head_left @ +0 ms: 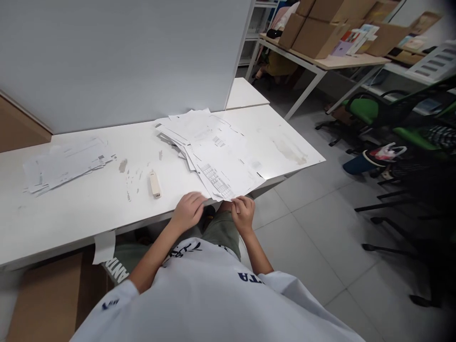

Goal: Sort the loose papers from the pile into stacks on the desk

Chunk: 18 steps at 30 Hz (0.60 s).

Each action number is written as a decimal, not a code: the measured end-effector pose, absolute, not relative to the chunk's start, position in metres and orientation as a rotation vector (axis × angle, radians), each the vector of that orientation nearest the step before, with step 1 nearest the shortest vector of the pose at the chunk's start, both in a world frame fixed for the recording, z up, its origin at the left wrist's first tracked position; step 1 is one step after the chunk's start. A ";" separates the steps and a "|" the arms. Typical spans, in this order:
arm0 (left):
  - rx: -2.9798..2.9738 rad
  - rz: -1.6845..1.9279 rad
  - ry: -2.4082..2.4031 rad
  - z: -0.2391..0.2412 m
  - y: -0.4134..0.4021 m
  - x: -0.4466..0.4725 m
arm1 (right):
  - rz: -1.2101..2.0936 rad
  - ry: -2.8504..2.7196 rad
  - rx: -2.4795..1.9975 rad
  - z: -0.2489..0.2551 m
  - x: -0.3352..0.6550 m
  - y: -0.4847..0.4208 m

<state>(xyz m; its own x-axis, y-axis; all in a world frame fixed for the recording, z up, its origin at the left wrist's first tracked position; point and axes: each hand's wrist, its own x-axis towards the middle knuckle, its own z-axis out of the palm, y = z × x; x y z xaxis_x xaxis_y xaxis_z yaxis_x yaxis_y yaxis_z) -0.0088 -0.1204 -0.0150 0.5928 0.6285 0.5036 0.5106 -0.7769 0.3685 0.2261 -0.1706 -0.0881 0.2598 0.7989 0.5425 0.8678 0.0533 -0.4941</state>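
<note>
A fanned pile of printed sheets (213,152) lies on the white table (107,199), its near corner hanging over the front edge. My left hand (188,209) rests at that edge with fingers curled on the near-left corner of the pile. My right hand (243,212) pinches the overhanging corner of the bottom sheets from the right. A small beige stapler (155,184) lies on the table just left of my left hand.
A second stack of papers (64,164) sits at the table's left. A white partition (124,57) rises behind the table. Green office chairs (388,114) and a table with cardboard boxes (320,28) stand to the right.
</note>
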 end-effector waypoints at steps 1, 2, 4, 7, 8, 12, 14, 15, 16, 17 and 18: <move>2.677 0.819 0.915 -0.013 -0.109 0.005 | -0.119 -1.518 -1.746 -0.089 0.225 -0.173; 2.722 0.687 0.868 -0.013 -0.098 0.017 | -0.131 -1.502 -1.754 -0.089 0.225 -0.175; 2.787 0.460 0.826 -0.018 -0.082 0.039 | -0.144 -1.481 -1.763 -0.089 0.225 -0.178; 2.803 0.281 0.969 -0.030 -0.070 0.056 | -0.134 -1.465 -1.745 -0.090 0.230 -0.181; 2.797 0.261 1.024 -0.034 -0.068 0.058 | -0.119 -1.474 -1.731 -0.090 0.233 -0.181; 2.758 0.279 1.133 -0.041 -0.065 0.061 | -0.051 -1.534 -1.727 -0.087 0.246 -0.180; 2.711 0.347 1.222 -0.042 -0.063 0.061 | -0.045 -1.528 -1.753 -0.083 0.251 -0.178; 2.683 0.391 1.273 -0.043 -0.063 0.061 | -0.046 -1.520 -1.759 -0.081 0.252 -0.177; 2.660 0.433 1.313 -0.043 -0.062 0.061 | -0.048 -1.509 -1.755 -0.079 0.253 -0.176; 2.641 0.466 1.339 -0.044 -0.062 0.062 | -0.045 -1.498 -1.746 -0.077 0.253 -0.175; 2.627 0.490 1.356 -0.045 -0.061 0.062 | -0.036 -1.483 -1.736 -0.077 0.252 -0.174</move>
<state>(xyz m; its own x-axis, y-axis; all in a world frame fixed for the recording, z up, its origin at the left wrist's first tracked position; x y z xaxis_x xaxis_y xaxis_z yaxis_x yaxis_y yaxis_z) 0.0622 -0.0609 -0.0448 0.5392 0.8129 0.2201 0.7657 -0.5820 0.2738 0.2522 -0.1743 -0.0768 0.3016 0.8049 0.5111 0.8285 0.0440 -0.5583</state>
